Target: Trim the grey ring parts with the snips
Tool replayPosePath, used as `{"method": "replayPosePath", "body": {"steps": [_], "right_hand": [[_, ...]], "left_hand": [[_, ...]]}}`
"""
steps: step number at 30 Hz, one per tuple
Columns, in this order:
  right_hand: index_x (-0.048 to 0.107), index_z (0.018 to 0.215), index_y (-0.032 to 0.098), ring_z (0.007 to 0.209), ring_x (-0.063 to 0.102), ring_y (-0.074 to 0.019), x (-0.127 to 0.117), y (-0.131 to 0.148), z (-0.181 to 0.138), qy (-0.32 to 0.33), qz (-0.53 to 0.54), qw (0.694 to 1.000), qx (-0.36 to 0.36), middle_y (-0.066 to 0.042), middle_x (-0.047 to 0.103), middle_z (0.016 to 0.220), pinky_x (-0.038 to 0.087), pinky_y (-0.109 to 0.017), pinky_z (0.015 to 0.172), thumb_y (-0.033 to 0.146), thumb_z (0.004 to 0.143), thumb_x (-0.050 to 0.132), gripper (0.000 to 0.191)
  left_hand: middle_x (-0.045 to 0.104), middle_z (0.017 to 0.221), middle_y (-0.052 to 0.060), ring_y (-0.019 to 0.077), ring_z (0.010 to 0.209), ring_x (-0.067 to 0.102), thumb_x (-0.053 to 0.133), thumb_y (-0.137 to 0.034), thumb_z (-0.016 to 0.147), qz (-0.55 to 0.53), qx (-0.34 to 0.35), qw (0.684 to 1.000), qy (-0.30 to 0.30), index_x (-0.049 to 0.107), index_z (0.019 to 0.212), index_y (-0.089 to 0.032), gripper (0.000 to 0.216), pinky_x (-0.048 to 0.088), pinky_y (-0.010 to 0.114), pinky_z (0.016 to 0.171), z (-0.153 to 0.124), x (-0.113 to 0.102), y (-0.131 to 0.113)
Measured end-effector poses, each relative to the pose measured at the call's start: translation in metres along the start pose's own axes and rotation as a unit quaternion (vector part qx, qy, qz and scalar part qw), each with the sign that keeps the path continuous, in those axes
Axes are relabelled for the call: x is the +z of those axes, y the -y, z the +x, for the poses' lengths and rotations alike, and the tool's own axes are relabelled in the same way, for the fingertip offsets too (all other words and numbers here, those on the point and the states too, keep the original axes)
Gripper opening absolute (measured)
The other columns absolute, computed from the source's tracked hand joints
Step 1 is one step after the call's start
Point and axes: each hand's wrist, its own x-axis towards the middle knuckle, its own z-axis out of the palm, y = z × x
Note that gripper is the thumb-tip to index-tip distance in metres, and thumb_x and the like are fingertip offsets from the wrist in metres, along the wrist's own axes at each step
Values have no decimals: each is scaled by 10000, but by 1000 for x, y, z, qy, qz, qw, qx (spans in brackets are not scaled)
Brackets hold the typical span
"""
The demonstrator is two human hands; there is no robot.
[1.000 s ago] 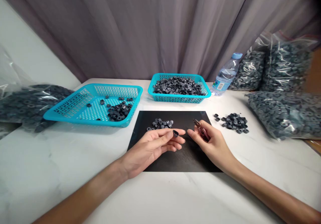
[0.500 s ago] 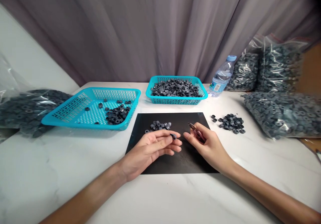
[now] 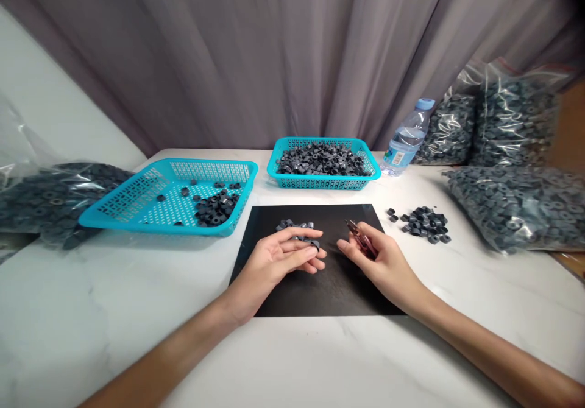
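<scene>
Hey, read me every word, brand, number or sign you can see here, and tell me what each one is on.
No text can be read.
Bottle label: print and what looks like a barcode, too small and blurred to read.
Small tool in the right hand: no marking can be made out.
Clear bags: no legible lettering.

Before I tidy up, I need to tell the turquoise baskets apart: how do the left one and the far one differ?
The left basket shows much bare floor, its dark rings mostly heaped toward the right; the far basket is covered across with rings. The left basket looks larger in view; the far basket looks smaller. Both are turquoise and perforated.
</scene>
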Motion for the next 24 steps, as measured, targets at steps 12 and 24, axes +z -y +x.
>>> {"method": "replayPosePath", "body": {"steps": [12, 24], "right_hand": [[430, 734, 224, 619, 378, -126, 0, -4, 1, 1, 10, 1000, 1, 51, 409, 675, 287, -285, 570, 445, 969, 623, 376], [439, 732, 220, 624, 352, -124, -1, -1, 0, -2, -10, 1000, 0, 53, 388, 680, 283, -284, 572, 453, 973, 620, 381]], "left_hand": [[814, 1005, 79, 179, 944, 737, 760, -310, 917, 15, -36, 999, -7, 747, 1206, -181, 316, 544, 262, 868, -3, 1, 0], [786, 1016, 87, 166, 901, 713, 643, -372, 999, -21, -45, 999, 13, 787, 1131, -164, 285, 533, 249, 808, -5, 5, -2]]}}
